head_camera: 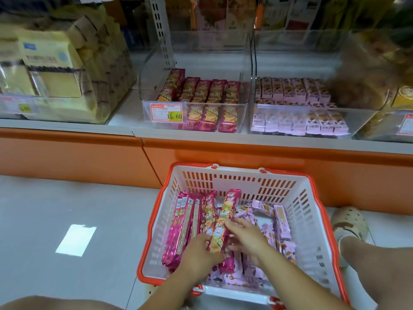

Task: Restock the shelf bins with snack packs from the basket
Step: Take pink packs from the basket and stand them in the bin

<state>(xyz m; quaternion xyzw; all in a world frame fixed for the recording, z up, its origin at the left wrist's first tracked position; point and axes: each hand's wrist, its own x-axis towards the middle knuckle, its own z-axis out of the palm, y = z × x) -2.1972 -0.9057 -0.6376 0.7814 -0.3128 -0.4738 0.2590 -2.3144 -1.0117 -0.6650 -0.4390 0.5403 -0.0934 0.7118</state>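
- Left hand [201, 251]: in the basket, near its front edge; fingers curled round the lower end of a long snack pack [220, 229].
- Right hand [244, 237]: just beside the left; bent fingers grip the same pack from its right side.
- Long snack pack: magenta and orange, tilted, upper end towards the basket's far wall.
- Basket [237, 182]: white lattice, orange rim, on the floor [67, 198] before the shelf [67, 126].
- Basket, left side: magenta packs [185, 224], stacked lengthwise.
- Basket, right side: small lilac packs [281, 220], loose.
- Middle bin [154, 72]: clear, at the shelf's front edge, partly filled with matching long packs [207, 92]; price tag [166, 113] on its front left corner.
- Right bin [312, 54]: rows of lilac packs [295, 90].
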